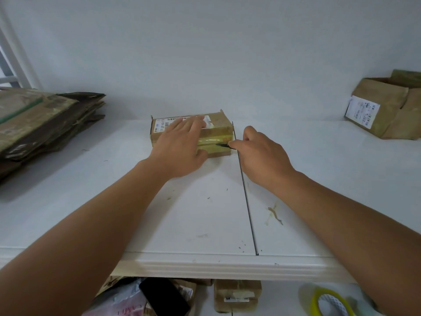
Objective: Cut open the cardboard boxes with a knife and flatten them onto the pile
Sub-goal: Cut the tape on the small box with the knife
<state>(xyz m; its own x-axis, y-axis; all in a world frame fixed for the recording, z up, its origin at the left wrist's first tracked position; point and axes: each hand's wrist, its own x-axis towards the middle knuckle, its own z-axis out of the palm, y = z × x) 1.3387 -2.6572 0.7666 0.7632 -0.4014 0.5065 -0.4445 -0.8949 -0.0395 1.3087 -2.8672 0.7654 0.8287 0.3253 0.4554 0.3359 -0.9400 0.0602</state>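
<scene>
Left hand [180, 147] flat on box [218, 131], fingers straight. Right hand [262, 153] at box's right end, pinching knife [222, 145], blade on tape seam.

You see soft, even, slightly dim light with a cool tint. Shadows on the bench [205, 213] are weak. Wide-angle distortion bends the edges, and the fingertips look slightly blurred.

A small brown cardboard box [192, 133] lies flat at the frame's centre, sealed with glossy yellowish tape and bearing a barcode label. A dark knife [222, 145] blade lies along its taped seam. Flattened cardboard forms a pile [43, 124] at left; another labelled box [387, 108] sits upper right.
</scene>
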